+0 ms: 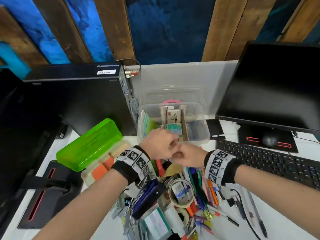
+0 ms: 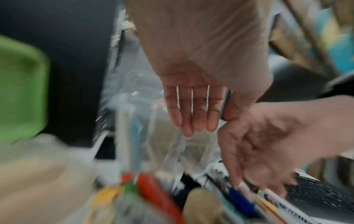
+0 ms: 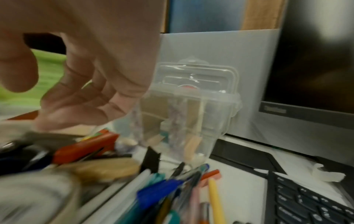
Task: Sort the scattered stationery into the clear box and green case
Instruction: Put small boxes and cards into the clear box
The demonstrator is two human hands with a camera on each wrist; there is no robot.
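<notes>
Left hand (image 1: 160,146): fingers straight, holding nothing, over the near rim of the clear box (image 1: 199,110). Right hand (image 1: 187,155): loosely curled, touching the left; contents indiscernible. Green case (image 1: 90,144): desk's left side. Stationery pile (image 1: 173,201): near edge. Keyboard (image 1: 270,161), monitor (image 1: 273,87): right. Wrist views blurred.

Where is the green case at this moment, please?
In the head view the green case lies on the left of the desk, against the black computer tower, left of the clear box and beyond the left hand.
</notes>
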